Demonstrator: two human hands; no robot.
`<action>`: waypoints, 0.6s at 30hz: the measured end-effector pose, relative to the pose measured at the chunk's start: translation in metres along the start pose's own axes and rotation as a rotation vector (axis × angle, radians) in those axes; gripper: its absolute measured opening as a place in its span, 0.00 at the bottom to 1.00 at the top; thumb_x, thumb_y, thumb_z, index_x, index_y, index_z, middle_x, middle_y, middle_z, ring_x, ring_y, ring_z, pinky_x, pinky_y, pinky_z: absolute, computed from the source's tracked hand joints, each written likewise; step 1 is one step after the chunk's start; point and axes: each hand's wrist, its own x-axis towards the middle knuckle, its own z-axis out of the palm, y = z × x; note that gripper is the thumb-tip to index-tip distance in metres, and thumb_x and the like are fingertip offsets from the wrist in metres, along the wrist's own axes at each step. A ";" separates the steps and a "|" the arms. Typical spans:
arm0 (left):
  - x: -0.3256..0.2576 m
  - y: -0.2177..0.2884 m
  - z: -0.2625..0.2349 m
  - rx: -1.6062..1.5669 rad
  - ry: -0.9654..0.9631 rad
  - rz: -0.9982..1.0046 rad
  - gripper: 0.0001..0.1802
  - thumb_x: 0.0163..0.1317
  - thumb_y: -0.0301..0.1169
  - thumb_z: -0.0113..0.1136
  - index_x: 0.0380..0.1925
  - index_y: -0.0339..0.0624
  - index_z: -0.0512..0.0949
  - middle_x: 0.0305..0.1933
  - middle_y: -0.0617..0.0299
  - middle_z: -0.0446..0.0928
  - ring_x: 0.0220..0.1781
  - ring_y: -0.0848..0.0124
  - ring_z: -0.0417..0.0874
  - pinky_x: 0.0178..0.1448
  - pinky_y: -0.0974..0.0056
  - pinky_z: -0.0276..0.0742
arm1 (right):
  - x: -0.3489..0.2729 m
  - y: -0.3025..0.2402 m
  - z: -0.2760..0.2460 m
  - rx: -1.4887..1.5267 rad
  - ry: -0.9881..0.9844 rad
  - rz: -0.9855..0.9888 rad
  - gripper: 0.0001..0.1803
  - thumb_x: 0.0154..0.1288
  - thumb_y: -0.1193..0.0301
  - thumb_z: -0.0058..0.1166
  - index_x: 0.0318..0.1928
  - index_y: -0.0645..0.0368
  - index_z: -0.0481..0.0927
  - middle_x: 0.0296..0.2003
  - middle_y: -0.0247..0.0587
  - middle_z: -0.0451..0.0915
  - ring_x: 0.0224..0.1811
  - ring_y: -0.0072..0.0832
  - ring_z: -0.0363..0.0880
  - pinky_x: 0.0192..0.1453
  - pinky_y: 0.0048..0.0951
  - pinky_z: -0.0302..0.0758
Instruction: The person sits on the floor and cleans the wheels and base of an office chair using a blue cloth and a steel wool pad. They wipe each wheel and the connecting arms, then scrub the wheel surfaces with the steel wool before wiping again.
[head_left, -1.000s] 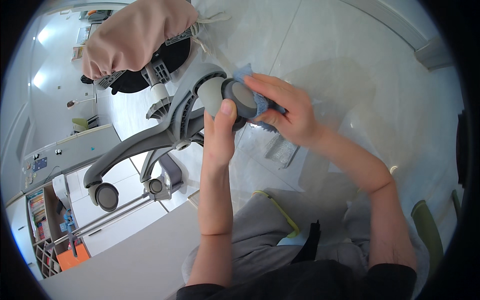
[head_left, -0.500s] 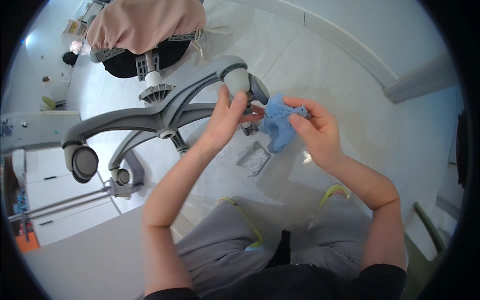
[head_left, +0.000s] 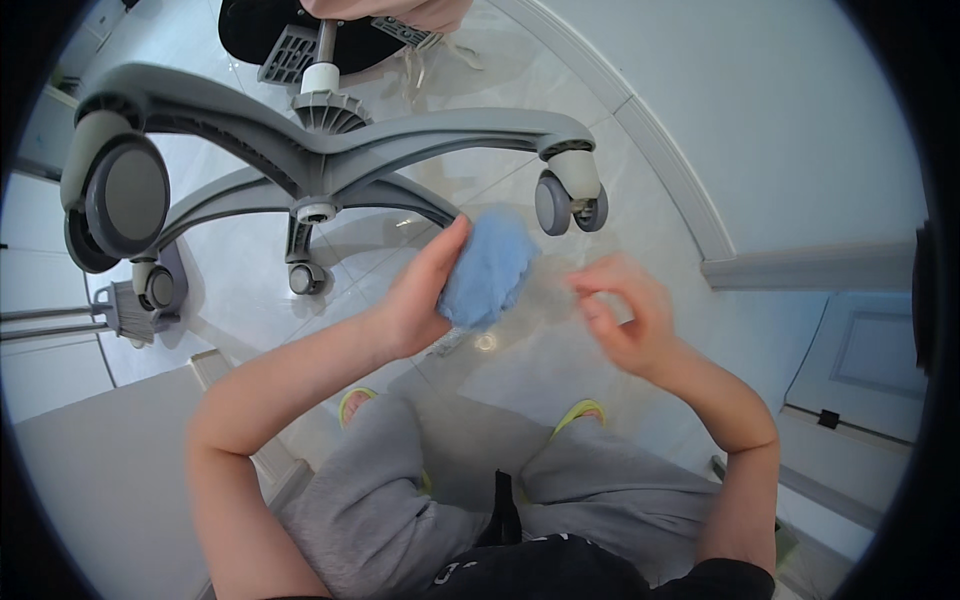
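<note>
- Glossy pale floor tiles (head_left: 640, 150) meet a white baseboard; an upturned grey office-chair base (head_left: 330, 150) lies ahead.
- Head view: left hand (head_left: 415, 300) grips a bunched blue cloth (head_left: 490, 265), fingers wrapped around it, below the near caster (head_left: 565, 195), not touching it.
- Right hand (head_left: 625, 315) holds nothing; fingertips loosely curled, near the cloth.
- Wiping looks unfinished: other casters untouched now.
</note>
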 end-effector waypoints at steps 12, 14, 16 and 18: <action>0.023 0.010 0.019 0.114 -0.072 0.248 0.22 0.73 0.38 0.37 0.64 0.42 0.61 0.60 0.64 0.68 0.57 0.68 0.71 0.64 0.62 0.63 | 0.034 0.023 0.008 0.389 0.195 0.315 0.28 0.66 0.73 0.53 0.63 0.62 0.59 0.60 0.45 0.63 0.61 0.32 0.66 0.62 0.34 0.66; 0.022 0.008 0.016 0.243 -0.021 0.216 0.22 0.72 0.35 0.39 0.63 0.40 0.62 0.58 0.63 0.68 0.56 0.68 0.71 0.63 0.63 0.62 | 0.034 0.028 0.022 0.360 0.275 0.273 0.30 0.65 0.71 0.55 0.63 0.62 0.57 0.59 0.46 0.64 0.60 0.32 0.67 0.61 0.34 0.67; 0.017 0.011 0.017 0.513 -0.032 0.300 0.21 0.71 0.33 0.42 0.62 0.40 0.63 0.60 0.59 0.66 0.56 0.67 0.70 0.62 0.64 0.62 | 0.033 0.029 0.027 0.360 0.313 0.289 0.32 0.64 0.69 0.57 0.63 0.62 0.56 0.58 0.47 0.64 0.59 0.32 0.68 0.60 0.34 0.68; 0.018 0.009 0.015 0.783 -0.057 0.446 0.21 0.70 0.32 0.45 0.61 0.41 0.64 0.60 0.56 0.64 0.57 0.64 0.68 0.62 0.63 0.63 | 0.034 0.029 0.030 0.372 0.339 0.324 0.32 0.64 0.68 0.57 0.62 0.62 0.56 0.58 0.46 0.65 0.58 0.31 0.68 0.59 0.33 0.68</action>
